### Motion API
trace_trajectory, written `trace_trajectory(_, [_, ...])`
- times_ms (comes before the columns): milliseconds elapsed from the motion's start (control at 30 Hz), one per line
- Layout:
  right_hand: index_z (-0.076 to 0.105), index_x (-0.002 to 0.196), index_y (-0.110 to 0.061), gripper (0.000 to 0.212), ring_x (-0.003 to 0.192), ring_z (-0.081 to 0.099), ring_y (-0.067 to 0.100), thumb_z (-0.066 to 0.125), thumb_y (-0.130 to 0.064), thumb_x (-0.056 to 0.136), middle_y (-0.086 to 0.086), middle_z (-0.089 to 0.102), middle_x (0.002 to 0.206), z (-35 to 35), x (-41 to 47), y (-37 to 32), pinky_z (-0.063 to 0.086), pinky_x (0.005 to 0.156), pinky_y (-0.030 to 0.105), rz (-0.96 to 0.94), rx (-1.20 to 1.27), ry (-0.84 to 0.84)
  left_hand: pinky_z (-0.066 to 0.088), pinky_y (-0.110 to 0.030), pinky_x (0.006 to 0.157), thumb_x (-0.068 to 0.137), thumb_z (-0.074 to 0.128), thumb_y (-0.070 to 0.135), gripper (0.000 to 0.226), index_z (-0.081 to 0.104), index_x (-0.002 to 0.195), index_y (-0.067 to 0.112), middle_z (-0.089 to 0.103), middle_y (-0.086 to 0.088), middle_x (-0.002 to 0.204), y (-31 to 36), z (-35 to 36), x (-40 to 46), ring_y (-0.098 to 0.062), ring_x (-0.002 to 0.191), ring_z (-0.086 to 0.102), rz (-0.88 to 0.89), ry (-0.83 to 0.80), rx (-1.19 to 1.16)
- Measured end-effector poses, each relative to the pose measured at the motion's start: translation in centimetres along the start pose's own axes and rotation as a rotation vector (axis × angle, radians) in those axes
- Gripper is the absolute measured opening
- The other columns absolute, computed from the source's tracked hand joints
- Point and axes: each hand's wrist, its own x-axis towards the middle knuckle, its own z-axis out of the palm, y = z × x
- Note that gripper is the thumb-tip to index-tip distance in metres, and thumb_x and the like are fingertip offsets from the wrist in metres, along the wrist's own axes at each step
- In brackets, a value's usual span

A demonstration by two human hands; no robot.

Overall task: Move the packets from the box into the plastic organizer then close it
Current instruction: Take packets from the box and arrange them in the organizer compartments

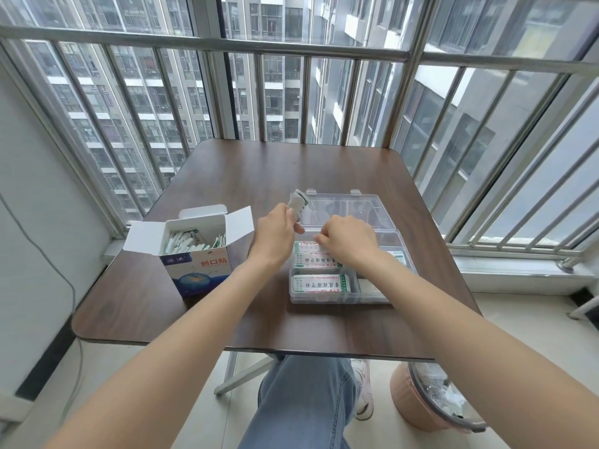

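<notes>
Several packets (299, 202) — thin, light, floppy, best pinched by the edges — stand gripped in the left hand (275, 234) above the organizer (343, 283), while the right hand's (348, 241) curled fingers set one inside — more wait in the box (197, 264).

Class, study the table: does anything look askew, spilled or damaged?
Nothing stands out. The box stands upright with flaps open, the organizer lies open, and packets lie flat in its compartments.
</notes>
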Motion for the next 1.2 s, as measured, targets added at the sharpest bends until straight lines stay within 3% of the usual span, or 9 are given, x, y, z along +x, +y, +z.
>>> trace_trajectory(167, [0.057, 0.076, -0.014, 0.031, 0.072, 0.056, 0.026, 0.046, -0.035, 0.097, 0.004, 0.059, 0.074, -0.4, 0.0, 0.0, 0.041, 0.066, 0.03, 0.001, 0.028, -0.061, 0.045, -0.041, 0.079, 0.102, 0.024, 0.029, 0.034, 0.052, 0.101, 0.011, 0.068, -0.01, 0.104, 0.1, 0.3, 0.9, -0.035, 0.097, 0.059, 0.033, -0.145, 0.409])
trace_trajectory(333, [0.065, 0.087, -0.012, 0.033, 0.08, 0.063, 0.029, 0.044, -0.034, 0.098, 0.008, 0.066, 0.082, -0.3, 0.0, 0.1, 0.043, 0.067, 0.03, -0.001, 0.049, -0.073, 0.037, -0.035, 0.07, 0.101, 0.03, 0.021, 0.024, 0.05, 0.108, 0.009, 0.062, -0.015, 0.11, 1.0, 0.4, 0.9, -0.036, 0.098, 0.057, 0.055, -0.213, 0.664])
trace_trajectory(467, [0.066, 0.087, -0.009, 0.033, 0.081, 0.064, 0.029, 0.043, -0.032, 0.098, 0.007, 0.065, 0.08, 0.0, 0.2, 0.4, 0.044, 0.066, 0.031, 0.014, 0.08, -0.081, 0.036, -0.035, 0.068, 0.1, 0.032, 0.019, 0.022, 0.049, 0.109, 0.008, 0.061, -0.015, 0.111, 1.2, 0.3, 1.0, -0.036, 0.099, 0.057, 0.071, -0.239, 0.705])
trace_trajectory(567, [0.069, 0.096, -0.008, 0.031, 0.086, 0.065, 0.025, 0.047, -0.029, 0.097, 0.007, 0.07, 0.091, -0.2, 0.4, 1.0, 0.052, 0.074, 0.035, 0.012, 0.204, -0.039, 0.042, -0.038, 0.072, 0.102, 0.026, 0.026, 0.028, 0.049, 0.103, 0.011, 0.066, -0.009, 0.105, 1.0, 0.1, 0.7, -0.033, 0.094, 0.059, 0.091, -0.161, 0.537])
trace_trajectory(633, [0.068, 0.104, -0.009, 0.027, 0.088, 0.065, 0.02, 0.052, -0.029, 0.095, 0.005, 0.07, 0.101, -0.9, 0.3, 1.5, 0.054, 0.077, 0.037, 0.024, 0.45, 0.062, 0.044, -0.034, 0.07, 0.102, 0.031, 0.026, 0.026, 0.053, 0.098, 0.014, 0.07, 0.0, 0.095, 1.0, 0.0, 0.4, -0.023, 0.08, 0.06, 0.105, -0.139, 0.286])
trace_trajectory(733, [0.064, 0.103, -0.011, 0.024, 0.066, 0.059, 0.009, 0.064, -0.03, 0.088, 0.0, 0.067, 0.091, -2.4, -0.5, 1.9, 0.046, 0.053, 0.019, 0.081, 0.918, 0.087, 0.041, -0.023, 0.054, 0.099, 0.045, 0.018, 0.016, 0.059, 0.099, 0.011, 0.071, 0.003, 0.079, 1.7, -0.5, -0.3, -0.011, 0.054, 0.055, 0.085, -0.248, -0.164])
trace_trajectory(833, [0.065, 0.092, -0.01, 0.015, 0.054, 0.058, 0.006, 0.072, -0.02, 0.082, -0.001, 0.067, 0.074, -3.1, -1.2, 2.2, 0.041, 0.051, 0.021, 0.133, 1.099, 0.076, 0.042, -0.017, 0.045, 0.095, 0.053, 0.013, 0.012, 0.059, 0.104, 0.007, 0.07, -0.003, 0.078, 2.1, -0.9, -1.1, -0.006, 0.048, 0.056, 0.039, -0.31, -0.405])
trace_trajectory(1000, [0.069, 0.092, -0.005, 0.014, 0.049, 0.062, 0.002, 0.073, -0.011, 0.08, 0.001, 0.068, 0.07, -2.8, -1.5, 2.1, 0.046, 0.049, 0.014, 0.173, 1.164, 0.088, 0.043, -0.017, 0.042, 0.098, 0.047, 0.014, 0.012, 0.056, 0.103, 0.009, 0.063, -0.001, 0.08, 2.3, -1.0, -1.4, -0.006, 0.048, 0.059, -0.017, -0.215, -0.478])
trace_trajectory(1200, [0.064, 0.087, 0.002, 0.008, 0.063, 0.067, 0.014, 0.068, -0.003, 0.083, 0.01, 0.066, 0.074, -2.9, -0.9, 3.4, 0.056, 0.061, 0.018, 0.193, 1.331, 0.085, 0.046, -0.029, 0.056, 0.101, 0.038, 0.014, 0.014, 0.05, 0.093, 0.01, 0.057, 0.001, 0.089, 1.9, -0.7, -0.6, -0.015, 0.064, 0.058, -0.055, 0.113, -0.324])
